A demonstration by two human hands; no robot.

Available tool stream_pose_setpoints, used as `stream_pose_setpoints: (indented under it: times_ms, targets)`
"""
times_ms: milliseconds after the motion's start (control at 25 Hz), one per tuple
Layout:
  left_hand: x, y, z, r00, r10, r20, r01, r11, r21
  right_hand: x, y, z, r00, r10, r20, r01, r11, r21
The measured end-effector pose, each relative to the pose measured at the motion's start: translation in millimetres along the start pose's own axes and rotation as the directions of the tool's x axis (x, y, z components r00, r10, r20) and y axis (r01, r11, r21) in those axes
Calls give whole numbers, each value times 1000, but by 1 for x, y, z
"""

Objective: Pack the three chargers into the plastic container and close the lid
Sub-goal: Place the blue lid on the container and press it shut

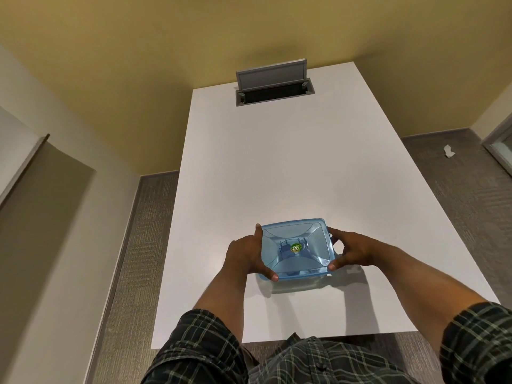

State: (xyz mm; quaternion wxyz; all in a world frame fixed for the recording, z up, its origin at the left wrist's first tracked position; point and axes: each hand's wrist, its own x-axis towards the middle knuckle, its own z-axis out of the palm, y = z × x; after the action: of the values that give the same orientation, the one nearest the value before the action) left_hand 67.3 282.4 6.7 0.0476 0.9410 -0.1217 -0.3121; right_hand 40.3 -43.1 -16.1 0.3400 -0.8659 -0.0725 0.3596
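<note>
A clear plastic container with a translucent blue lid (296,252) sits on the white table (277,167), near its front edge. The lid lies over the container and carries a small green sticker (296,248) in its middle. A dark shape of a charger shows dimly through the lid; how many are inside I cannot tell. My left hand (246,254) grips the lid's left edge, thumb on the front corner. My right hand (350,252) grips the right edge, thumb on the front right corner.
A grey cable hatch (274,87) stands open at the table's far end. Grey carpet lies on both sides of the table, with a white scrap of paper (448,151) on it at the right. Yellow wall behind.
</note>
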Motion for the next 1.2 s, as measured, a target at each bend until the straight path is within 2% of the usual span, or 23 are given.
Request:
stream_pose_setpoints:
  times_ms: [200, 400, 720, 760, 840, 960, 1040, 1200]
  targets:
    - [-1, 1, -3, 999, -1, 40, 1, 1000, -9, 9, -2, -6, 999, -22, 30, 23, 999, -34]
    - [-1, 2, -10, 996, -1, 92, -6, 997, 80, 18, 4, -5, 999, -45, -24, 44, 998, -41]
    - [-1, 1, -4, 998, -13, 69, 7, 996, 92, 21, -14, -16, 997, 63, -46, -68, 991, -118]
    - [0, 1, -3, 998, -15, 68, 8, 996, 94, 25, -15, -17, 993, 72, -92, -80, 993, -89]
    - [1, 2, -2, 998, -17, 63, 10, 994, 105, 35, -18, -15, 956, 99, -275, -87, 995, 54]
    - [0, 3, 0, 998, -19, 57, 12, 993, 116, 50, -21, 5, 817, 196, -543, -39, 957, 286]
    - [-1, 3, 2, 1000, -13, 17, 11, 992, 127, 56, -21, 15, 755, 288, -590, -53, 922, 383]
    - [0, 0, 5, 1000, -13, -14, 14, 993, 113, 63, -22, 12, 763, 376, -525, -131, 886, 444]
